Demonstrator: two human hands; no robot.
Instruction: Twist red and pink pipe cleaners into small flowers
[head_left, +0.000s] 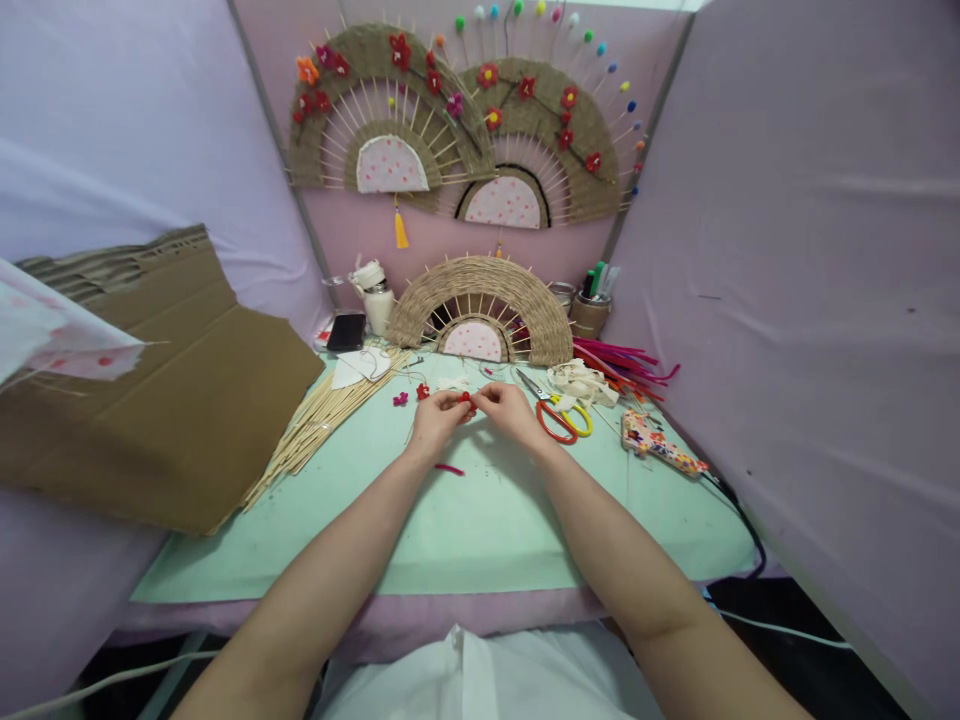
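My left hand (435, 415) and my right hand (510, 408) meet over the middle of the green mat (450, 530). Both pinch a small red pipe-cleaner flower (466, 401) between their fingertips. A loose red pipe-cleaner piece (449, 468) lies just below my left wrist. Two small finished flowers, one magenta (400, 399) and one red (422, 391), lie left of my hands.
Scissors (555, 412) and a patterned glue gun (660, 445) lie at the right, with a bundle of red pipe cleaners (622, 362) behind. Bamboo sticks (322, 420) and cardboard (165, 400) sit at left. A woven fan (480, 310) stands at the back; two more hang above.
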